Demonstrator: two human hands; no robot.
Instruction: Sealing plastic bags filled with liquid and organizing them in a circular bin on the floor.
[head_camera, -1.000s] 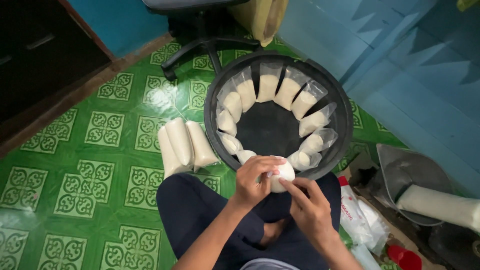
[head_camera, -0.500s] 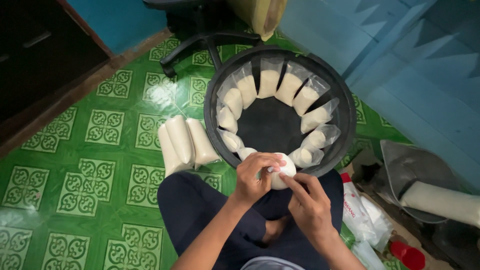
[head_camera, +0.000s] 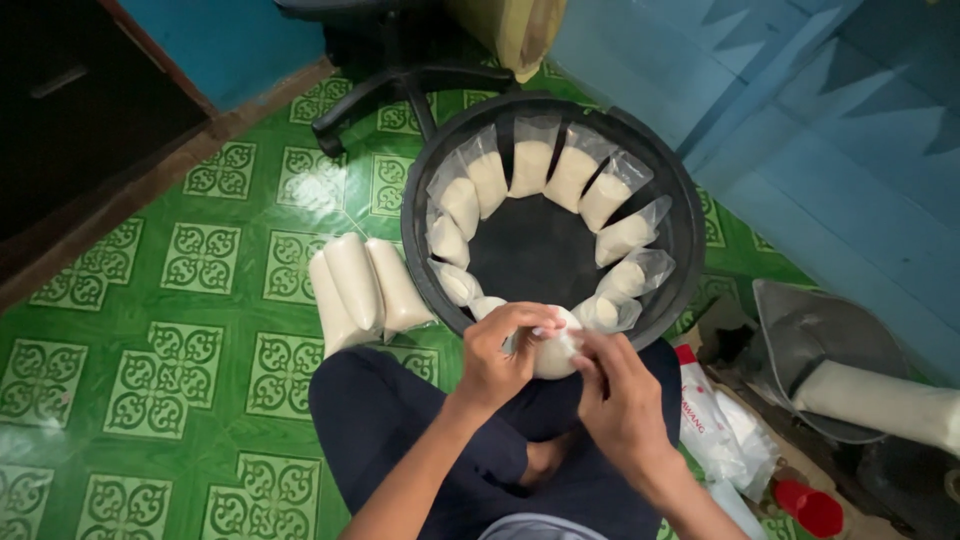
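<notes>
Both hands meet over my lap on one small clear plastic bag of white filling (head_camera: 553, 352). My left hand (head_camera: 500, 352) pinches its top from the left, while my right hand (head_camera: 617, 395) closes on it from the right. Just beyond them stands a round black basket (head_camera: 672, 190) with several similar filled bags (head_camera: 521, 165) leaning upright around its inner wall. Its dark middle is bare. I sit on the floor in dark trousers, knees against the basket's near rim.
Three long white filled bags (head_camera: 358, 285) lie on the green patterned floor left of the basket. A black chair base (head_camera: 400, 85) stands behind it. At right are a grey pan (head_camera: 815, 345) holding a white roll, a white packet (head_camera: 700, 420) and a red cap (head_camera: 808, 508).
The hands have stayed over my lap, working the same small bag at its top. The view has shifted slightly; the basket and floor bags have not moved.
</notes>
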